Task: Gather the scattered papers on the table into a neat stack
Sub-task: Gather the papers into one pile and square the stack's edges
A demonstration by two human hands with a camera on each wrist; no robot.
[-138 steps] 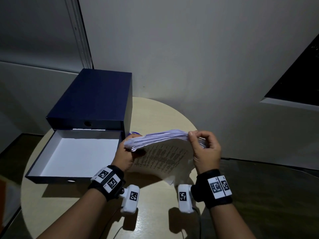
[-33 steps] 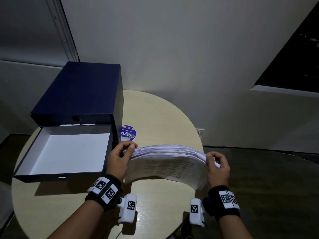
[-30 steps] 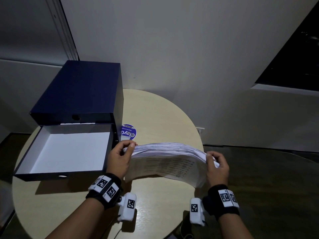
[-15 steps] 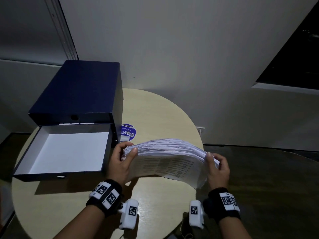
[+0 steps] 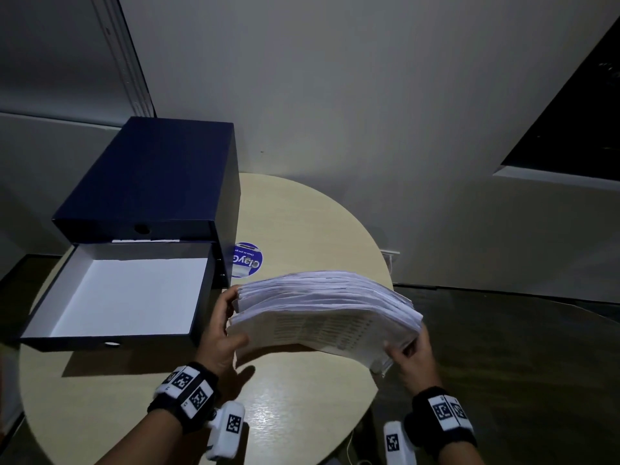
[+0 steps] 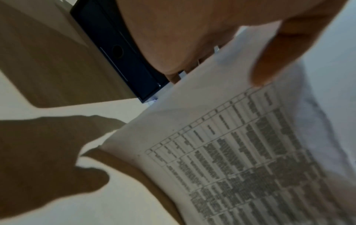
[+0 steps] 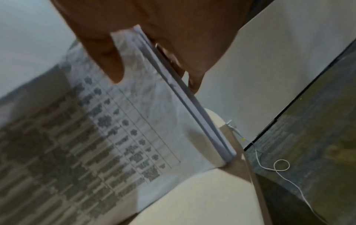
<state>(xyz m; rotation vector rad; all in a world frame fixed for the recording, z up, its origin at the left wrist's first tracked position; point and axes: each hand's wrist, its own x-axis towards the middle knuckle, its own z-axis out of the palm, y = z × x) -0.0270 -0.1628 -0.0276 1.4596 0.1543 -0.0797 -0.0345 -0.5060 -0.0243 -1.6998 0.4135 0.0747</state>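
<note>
A thick stack of white printed papers point(image 5: 322, 307) is held in the air above the round beige table point(image 5: 302, 216), tilted with its printed underside toward me. My left hand point(image 5: 223, 325) grips its left end, thumb under the stack and fingers behind it. My right hand point(image 5: 407, 350) grips the right end, which hangs past the table's edge. The left wrist view shows the stack's printed underside point(image 6: 240, 144) with my thumb on it. In the right wrist view the paper stack point(image 7: 134, 121) sits pinched between thumb and fingers, its sheet edges lined up.
A dark blue drawer box point(image 5: 151, 176) stands on the table's left part, its white-lined drawer point(image 5: 127, 290) pulled out toward me. A round blue sticker point(image 5: 248, 260) lies beside the box. Dark floor point(image 5: 520, 364) and a white cable point(image 7: 279, 170) lie to the right.
Both hands have raised the stack and tilted it up, so its edge faces me more. The left hand shifted from pinching the top to holding the end from below.
</note>
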